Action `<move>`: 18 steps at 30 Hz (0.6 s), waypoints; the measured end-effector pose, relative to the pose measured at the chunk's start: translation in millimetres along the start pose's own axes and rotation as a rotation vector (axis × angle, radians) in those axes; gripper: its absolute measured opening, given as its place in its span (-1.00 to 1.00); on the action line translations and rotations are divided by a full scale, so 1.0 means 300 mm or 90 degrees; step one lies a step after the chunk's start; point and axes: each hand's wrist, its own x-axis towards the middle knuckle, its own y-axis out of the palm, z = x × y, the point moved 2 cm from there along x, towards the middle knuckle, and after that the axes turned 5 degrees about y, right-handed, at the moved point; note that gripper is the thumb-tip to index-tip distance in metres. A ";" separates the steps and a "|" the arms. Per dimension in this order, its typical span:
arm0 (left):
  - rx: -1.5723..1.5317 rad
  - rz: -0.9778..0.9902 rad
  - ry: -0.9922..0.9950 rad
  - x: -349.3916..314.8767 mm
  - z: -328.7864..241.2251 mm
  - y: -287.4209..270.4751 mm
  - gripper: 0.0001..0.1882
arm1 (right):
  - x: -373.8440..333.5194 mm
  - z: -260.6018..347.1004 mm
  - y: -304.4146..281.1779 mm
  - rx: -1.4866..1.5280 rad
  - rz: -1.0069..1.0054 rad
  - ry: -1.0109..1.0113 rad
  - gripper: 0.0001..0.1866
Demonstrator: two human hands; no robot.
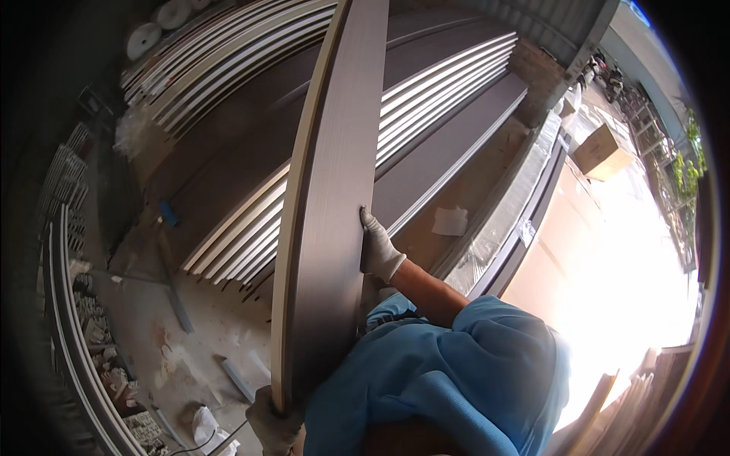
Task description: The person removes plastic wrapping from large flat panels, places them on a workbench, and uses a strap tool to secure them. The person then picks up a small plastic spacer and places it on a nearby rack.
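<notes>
A long dark brown panel [334, 167] with a pale edge stands tilted in front of me, running from the bottom up past the top of the view. My right hand [378, 247], in a whitish glove, grips its right edge near the middle, with the thumb on the brown face and the other fingers hidden behind. At the panel's lower left corner, my left hand [275, 425] in a dark-looking glove closes around the end. Behind the panel lies a stack of similar brown panels [449, 152], their light edges lined up.
More stacked panels [243, 45] lie at the far left. Plastic-wrapped lengths [502, 205] run along the right, with a cardboard box [601, 152] beyond. Metal strips [176, 285] and a white bag [209, 429] lie on the floor at left, near a rack of long profiles [65, 304].
</notes>
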 end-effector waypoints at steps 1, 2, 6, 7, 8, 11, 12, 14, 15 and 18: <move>0.077 -0.043 0.145 0.043 -0.046 0.027 -0.52 | 0.001 0.049 -0.029 0.020 -0.004 -0.010 0.10; 0.085 -0.021 0.132 0.064 -0.067 0.051 -0.52 | 0.006 0.092 -0.057 0.038 -0.023 -0.010 0.07; 0.102 0.047 0.151 0.161 -0.145 0.098 -0.51 | -0.025 0.207 -0.153 0.077 -0.064 -0.007 0.06; 0.100 0.058 0.173 0.190 -0.166 0.103 -0.51 | -0.026 0.226 -0.169 0.090 -0.070 -0.011 0.06; 0.075 0.079 0.179 0.217 -0.184 0.107 -0.50 | -0.029 0.240 -0.184 0.111 -0.087 -0.007 0.06; 0.041 0.121 0.212 0.303 -0.231 0.107 -0.49 | -0.040 0.276 -0.206 0.113 -0.064 -0.062 0.07; 0.060 0.129 0.233 0.338 -0.248 0.102 -0.49 | -0.043 0.280 -0.210 0.119 -0.077 -0.069 0.06; 0.096 0.162 0.233 0.394 -0.291 0.107 -0.49 | -0.056 0.300 -0.225 0.122 -0.084 -0.081 0.05; 0.119 0.189 0.209 0.411 -0.316 0.105 -0.49 | -0.062 0.308 -0.236 0.121 -0.109 -0.094 0.03; 0.174 0.216 0.210 0.473 -0.412 0.128 -0.49 | -0.076 0.352 -0.275 0.144 -0.090 -0.118 0.00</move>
